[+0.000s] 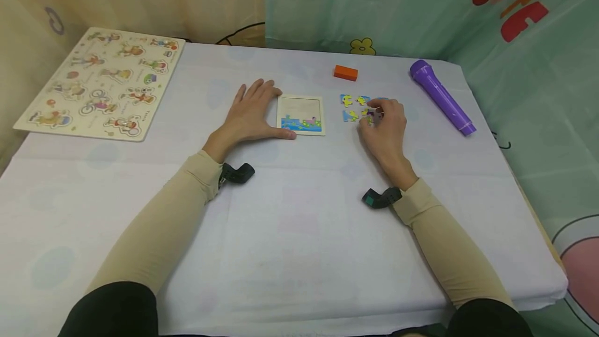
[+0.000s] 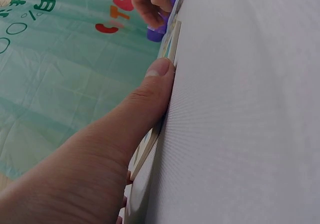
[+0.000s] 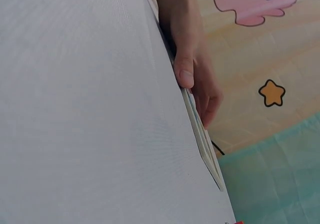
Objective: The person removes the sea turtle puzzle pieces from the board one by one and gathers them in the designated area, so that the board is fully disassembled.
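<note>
A small square jigsaw tray (image 1: 301, 96) lies at mid-table, blue picture pieces (image 1: 301, 124) filling its lower part and bare wood above. My left hand (image 1: 249, 112) spreads around its left side, the thumb (image 2: 159, 69) along the near edge and the index fingertip by the far left corner. To the tray's right, several loose jigsaw pieces (image 1: 347, 100) in blue and yellow are laid out in rows. Over the right end of these rows, my right hand (image 1: 387, 126) has its fingers bent down and partly covers some pieces; I cannot tell whether it pinches one.
An orange block (image 1: 345, 73) sits behind the loose pieces. Farther right lies a purple toy microphone (image 1: 442, 96). A large wooden picture board (image 1: 105, 85) occupies the back left corner. Printed curtains (image 1: 374, 4) hang behind the white-covered table (image 1: 299, 222).
</note>
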Demonstrator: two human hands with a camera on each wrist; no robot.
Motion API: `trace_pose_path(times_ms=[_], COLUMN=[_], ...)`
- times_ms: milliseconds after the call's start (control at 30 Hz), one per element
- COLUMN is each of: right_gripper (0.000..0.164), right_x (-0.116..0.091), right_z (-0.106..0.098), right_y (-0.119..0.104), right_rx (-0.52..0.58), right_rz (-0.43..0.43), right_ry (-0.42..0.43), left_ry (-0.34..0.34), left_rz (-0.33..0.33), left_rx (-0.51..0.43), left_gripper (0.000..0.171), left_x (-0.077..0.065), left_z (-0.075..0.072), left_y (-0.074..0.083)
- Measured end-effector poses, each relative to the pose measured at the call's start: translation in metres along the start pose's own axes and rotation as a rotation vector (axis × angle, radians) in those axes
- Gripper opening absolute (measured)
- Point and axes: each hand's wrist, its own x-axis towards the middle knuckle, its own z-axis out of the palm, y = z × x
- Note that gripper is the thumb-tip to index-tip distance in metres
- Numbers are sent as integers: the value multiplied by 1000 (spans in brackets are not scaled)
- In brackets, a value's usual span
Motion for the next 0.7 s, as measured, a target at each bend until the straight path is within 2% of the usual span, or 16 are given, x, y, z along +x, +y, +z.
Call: trace_pose_path(times_ms=[333, 467, 567, 700], right_gripper=[32, 33, 36, 40], right_x=[3, 3, 0, -1], right_z=[-1, 1, 7, 22], right_y=[1, -4, -17, -47], right_rx=[-1, 44, 122, 225], right_rz=[27, -18, -98, -190], right_ry=[0, -3, -56, -200], left_ry=[2, 5, 8, 15], left_rz=[-5, -1, 5, 7], left_rx=[-1, -4, -2, 2], left_gripper=[115, 114, 115, 116], left_x=[1, 1, 1, 0], left_z=[1, 1, 1, 0], left_y=[0, 0, -1, -1])
